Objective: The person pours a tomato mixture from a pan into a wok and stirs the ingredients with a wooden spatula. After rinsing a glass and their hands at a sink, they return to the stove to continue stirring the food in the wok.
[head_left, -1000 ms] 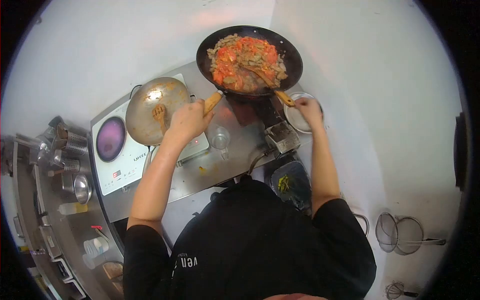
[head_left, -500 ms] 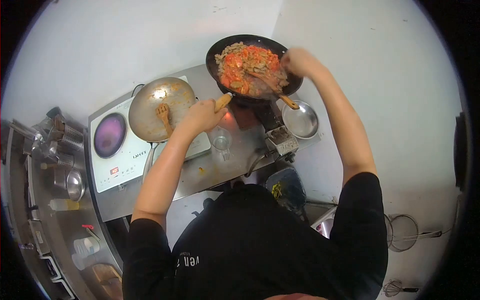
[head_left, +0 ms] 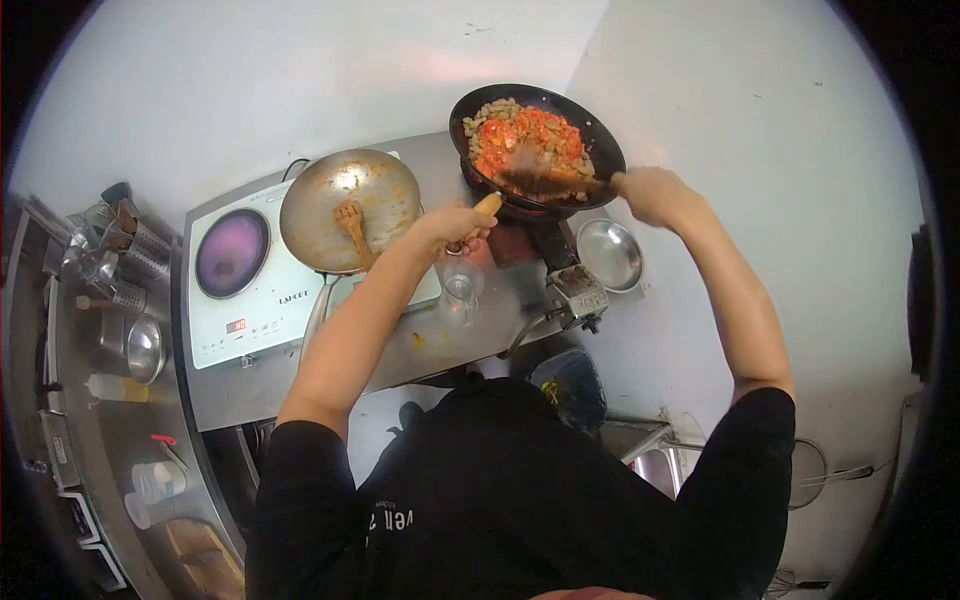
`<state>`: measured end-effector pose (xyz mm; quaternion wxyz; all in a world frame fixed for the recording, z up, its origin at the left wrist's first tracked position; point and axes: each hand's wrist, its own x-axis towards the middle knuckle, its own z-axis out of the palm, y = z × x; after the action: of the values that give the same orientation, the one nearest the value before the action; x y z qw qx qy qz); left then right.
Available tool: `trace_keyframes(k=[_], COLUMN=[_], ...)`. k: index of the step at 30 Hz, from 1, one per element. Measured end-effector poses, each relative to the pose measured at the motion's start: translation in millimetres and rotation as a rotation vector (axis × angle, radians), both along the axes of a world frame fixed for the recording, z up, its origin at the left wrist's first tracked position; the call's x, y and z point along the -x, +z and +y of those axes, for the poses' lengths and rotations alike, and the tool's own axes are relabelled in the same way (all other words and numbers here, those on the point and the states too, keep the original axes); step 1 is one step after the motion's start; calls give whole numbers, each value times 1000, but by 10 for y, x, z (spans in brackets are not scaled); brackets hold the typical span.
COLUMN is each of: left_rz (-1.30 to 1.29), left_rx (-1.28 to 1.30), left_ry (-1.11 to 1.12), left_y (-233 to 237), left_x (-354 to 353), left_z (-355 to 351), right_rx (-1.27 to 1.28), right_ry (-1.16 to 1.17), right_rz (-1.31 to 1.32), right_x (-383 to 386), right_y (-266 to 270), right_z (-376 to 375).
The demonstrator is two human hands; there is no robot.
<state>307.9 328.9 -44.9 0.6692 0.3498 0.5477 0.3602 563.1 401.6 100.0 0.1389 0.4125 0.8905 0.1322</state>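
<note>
My left hand point(head_left: 458, 228) is closed around the wooden handle point(head_left: 488, 205) of a black wok point(head_left: 606, 140). Chopped tomato and browned meat pieces point(head_left: 530, 138) fill the middle of this wok. At its right rim, my right hand point(head_left: 655, 195) grips a wooden spatula point(head_left: 555, 183), whose blade is smeared by motion over the near side of the food. Left of my left hand, a second, steel wok point(head_left: 310, 235) holds a slotted wooden spatula point(head_left: 350, 222). A clear measuring jug point(head_left: 460, 288) stands just below my left hand.
A white induction cooker point(head_left: 225, 330) is under the steel wok, its round plate point(head_left: 232, 253) glowing purple. A metal bowl point(head_left: 609, 255) sits right of the gas burner's control box point(head_left: 577, 295). A bin point(head_left: 575, 390) stands below the counter edge; utensils and bottles line the left shelf.
My right hand has gone from the wok's far right edge to the spatula and now grips it. The spatula's handle has swung up to the right rim. The whole view has shifted slightly.
</note>
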Motion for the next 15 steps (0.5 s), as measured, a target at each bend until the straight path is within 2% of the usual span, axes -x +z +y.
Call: trace_keyframes(k=[4, 8, 9, 10, 12, 15], left_rz=[76, 91, 103, 105, 84, 127], left_rx=[-8, -50, -58, -62, -55, -68], left_ry=[-43, -34, -25, -30, -7, -7], left_y=[-54, -61, -86, -103, -103, -43], left_x=[-24, -89, -94, -91, -57, -31], left_z=[8, 2, 13, 11, 6, -1], right_rx=[-14, -149, -242, -330, -154, -150], right_ry=[28, 44, -32, -109, -196, -198], right_rz=[-14, 45, 111, 179, 113, 151], right_x=[419, 831, 869, 905, 691, 193], right_y=[-167, -1041, -1167, -1160, -893, -547], right_z=[-390, -13, 145, 256, 648, 1008])
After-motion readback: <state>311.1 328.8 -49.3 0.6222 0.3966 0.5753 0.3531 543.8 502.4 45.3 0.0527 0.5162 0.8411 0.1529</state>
